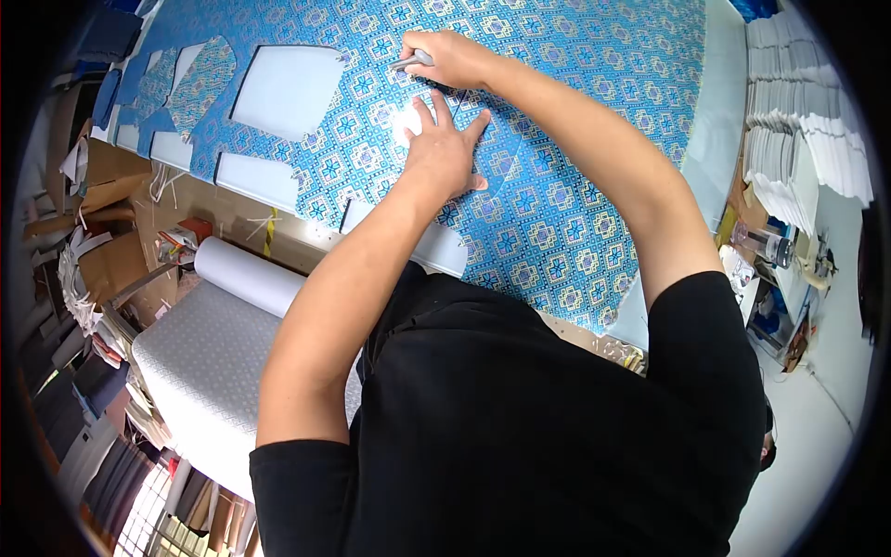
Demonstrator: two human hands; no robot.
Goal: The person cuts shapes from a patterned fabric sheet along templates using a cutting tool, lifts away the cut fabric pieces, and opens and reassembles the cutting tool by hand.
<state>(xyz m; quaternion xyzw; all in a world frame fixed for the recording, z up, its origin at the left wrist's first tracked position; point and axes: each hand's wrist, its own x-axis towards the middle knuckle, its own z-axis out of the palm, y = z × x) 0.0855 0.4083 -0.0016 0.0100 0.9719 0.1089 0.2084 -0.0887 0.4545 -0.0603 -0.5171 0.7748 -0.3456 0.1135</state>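
My left hand (pixel 441 153) lies flat with fingers spread on a blue patterned fabric (pixel 566 223), pressing it against the table. Beyond it, my right hand (pixel 452 58) is closed around a slim grey tool like a cutter knife (pixel 415 60), whose tip points left, close to the cloth. A thin curved line runs across the fabric to the right of my left hand; whether it is a cut or the edge of a clear template, I cannot tell. Left of my hands, a large angular opening (pixel 286 91) in the fabric shows the pale surface beneath.
Loose patterned pieces (pixel 202 84) lie at the table's far left. A white roll (pixel 249 277) and grey textured material (pixel 209 348) stand before the table's near left edge. Stacked white sheets (pixel 784 121) and a shelf with a clear bottle (pixel 768 246) are at the right.
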